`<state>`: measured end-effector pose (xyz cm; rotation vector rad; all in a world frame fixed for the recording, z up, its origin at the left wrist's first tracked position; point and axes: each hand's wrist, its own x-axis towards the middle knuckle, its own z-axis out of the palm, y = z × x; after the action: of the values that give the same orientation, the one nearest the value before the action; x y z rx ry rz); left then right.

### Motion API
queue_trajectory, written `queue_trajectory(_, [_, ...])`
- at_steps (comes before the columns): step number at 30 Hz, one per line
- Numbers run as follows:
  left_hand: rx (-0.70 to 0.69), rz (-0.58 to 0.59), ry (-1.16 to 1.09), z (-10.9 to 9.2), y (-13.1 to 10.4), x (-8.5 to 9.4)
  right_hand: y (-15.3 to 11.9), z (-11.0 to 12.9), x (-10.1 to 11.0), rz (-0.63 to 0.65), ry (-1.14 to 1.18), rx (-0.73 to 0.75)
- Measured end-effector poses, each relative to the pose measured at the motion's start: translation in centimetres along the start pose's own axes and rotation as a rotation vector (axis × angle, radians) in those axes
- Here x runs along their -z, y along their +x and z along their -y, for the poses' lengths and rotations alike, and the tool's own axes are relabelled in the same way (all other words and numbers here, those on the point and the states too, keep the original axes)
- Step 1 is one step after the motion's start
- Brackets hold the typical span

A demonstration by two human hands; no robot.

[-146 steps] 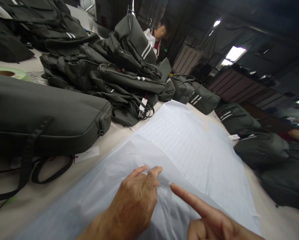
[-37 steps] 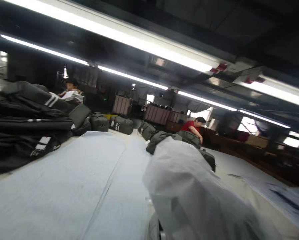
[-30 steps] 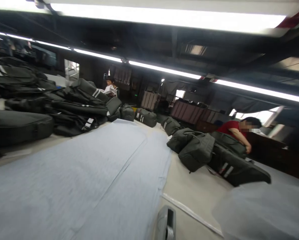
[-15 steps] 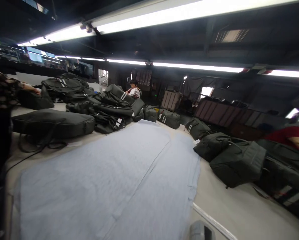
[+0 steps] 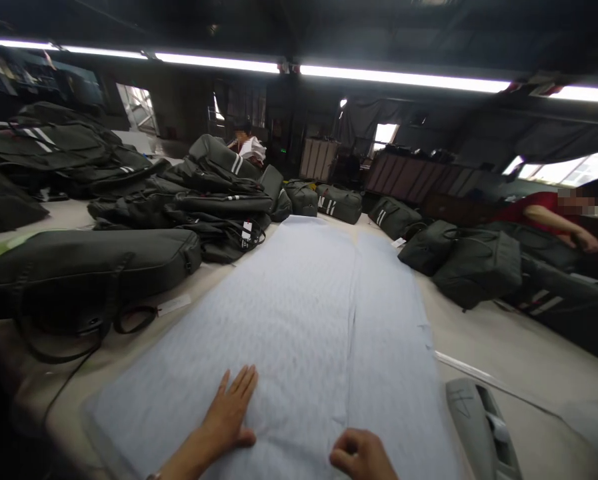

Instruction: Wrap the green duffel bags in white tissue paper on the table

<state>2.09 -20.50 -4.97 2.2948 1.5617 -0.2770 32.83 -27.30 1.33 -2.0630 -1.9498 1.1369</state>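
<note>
A wide stack of thin pale blue-white sheets (image 5: pixel 299 320) covers the middle of the table, with a lengthwise fold or overlap edge right of centre. My left hand (image 5: pixel 230 408) lies flat on the sheets, fingers stretched out and thumb apart. To its right, my right hand (image 5: pixel 363 455) is over the near part of the sheets, its fingers curled closed. Whether a sheet edge is pinched in them is hidden. Beside the sheets on the right lies a grey plastic tool (image 5: pixel 483 427) with a long slot, perhaps a tape dispenser.
Dark green bags (image 5: pixel 219 180) are piled at the back left. One long bag (image 5: pixel 109 267) with straps and a paper tag lies near left. More bags (image 5: pixel 483 263) line the right side, where a person in a red sleeve (image 5: pixel 529 203) bends over them. A narrow strip (image 5: pixel 471 370) crosses the tabletop.
Both my hands have come into view over the sheets. My view has turned and tilted downward, showing more of the grey tool. The red-sleeved person shows more fully.
</note>
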Motion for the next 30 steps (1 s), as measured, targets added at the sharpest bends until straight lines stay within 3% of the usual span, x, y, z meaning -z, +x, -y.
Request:
queue_trajectory(3, [-0.009,0.043,-0.033,1.9,-0.9,1.0,3.9,4.5,-7.4,0.067,-0.217,-0.045])
queue_trajectory(6, [-0.037,0.083,-0.069,2.2,-0.8,2.2,5.4,6.5,-11.1,0.083,-0.332,-0.003])
queue_trajectory(9, [-0.115,0.1,-0.129,1.8,-0.6,2.2,5.5,6.2,-11.3,0.092,-0.3,-0.019])
queue_trajectory(15, [-0.412,0.092,-0.303,0.0,-0.7,-0.1,6.0,4.5,-8.0,0.128,-0.106,-0.021])
queue_trajectory(20, [-0.448,0.09,-0.124,-1.8,-0.3,-0.7,5.9,3.8,-5.2,0.075,0.008,-0.02])
queue_trajectory(23, [-0.477,0.119,-0.098,-1.8,0.4,-0.7,4.6,3.5,-6.2,0.101,-0.032,-0.018])
queue_trajectory(27, [-0.485,0.118,-0.19,-0.8,1.0,-0.7,3.2,3.1,-9.7,0.114,-0.191,-0.014])
queue_trajectory(30, [-0.503,0.107,-0.242,-0.4,0.7,-0.4,3.1,2.3,-10.5,0.103,-0.01,-0.034])
